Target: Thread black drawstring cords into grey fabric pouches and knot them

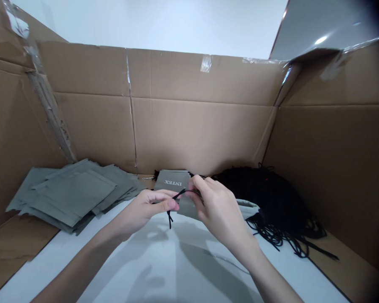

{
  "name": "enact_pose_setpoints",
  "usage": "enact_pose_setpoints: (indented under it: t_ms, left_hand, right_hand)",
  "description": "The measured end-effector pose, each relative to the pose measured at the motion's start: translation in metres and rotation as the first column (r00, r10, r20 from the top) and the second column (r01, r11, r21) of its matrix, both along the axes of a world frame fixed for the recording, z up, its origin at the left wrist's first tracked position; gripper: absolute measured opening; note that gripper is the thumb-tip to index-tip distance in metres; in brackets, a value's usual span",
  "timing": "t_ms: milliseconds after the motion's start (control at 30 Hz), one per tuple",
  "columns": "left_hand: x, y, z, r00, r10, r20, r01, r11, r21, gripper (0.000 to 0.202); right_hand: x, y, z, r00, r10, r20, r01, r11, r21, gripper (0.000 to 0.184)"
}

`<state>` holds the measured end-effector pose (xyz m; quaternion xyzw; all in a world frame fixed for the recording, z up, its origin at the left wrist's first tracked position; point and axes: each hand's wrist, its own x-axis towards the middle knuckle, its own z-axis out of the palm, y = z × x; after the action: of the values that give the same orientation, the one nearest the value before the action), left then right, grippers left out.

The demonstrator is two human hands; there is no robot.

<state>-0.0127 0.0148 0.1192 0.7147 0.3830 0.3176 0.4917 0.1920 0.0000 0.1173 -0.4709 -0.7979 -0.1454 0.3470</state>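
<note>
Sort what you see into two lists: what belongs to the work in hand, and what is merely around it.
Work in hand (lower three likely):
black cord, held by left hand and right hand
heap of black cords
pile of flat grey pieces
grey INTEX stack

Apparently just around:
cardboard walls
clear tape
white tabletop

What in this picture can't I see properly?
All in the head view:
Part of the cord: hidden by the fingers of the left hand and right hand.
Grey pouches: the top ones cover most of those beneath.
Red speck on the black heap: too small to tell.
Arms: cut off by the bottom edge.
</note>
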Motion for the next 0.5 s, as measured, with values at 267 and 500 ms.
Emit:
enact_pose_setpoints:
  t_ms: [267,500]
  left_hand:
    - [0.013,-0.009,-0.013,0.87,0.239,0.432,-0.116,0.95,-0.292,0.043]
    - [0.024,-0.016,-0.018,0.735,0.355,0.577,-0.144,0.914,-0.379,0.045]
  right_hand:
    - [-0.013,0.003,-0.009,0.981,0.18,0.071,-0.181,0.984,0.008,0.028]
    - [-0.019,-0.001,-0.008,0.862,0.382,-0.333,-0.484,0.816,-0.316,0.024]
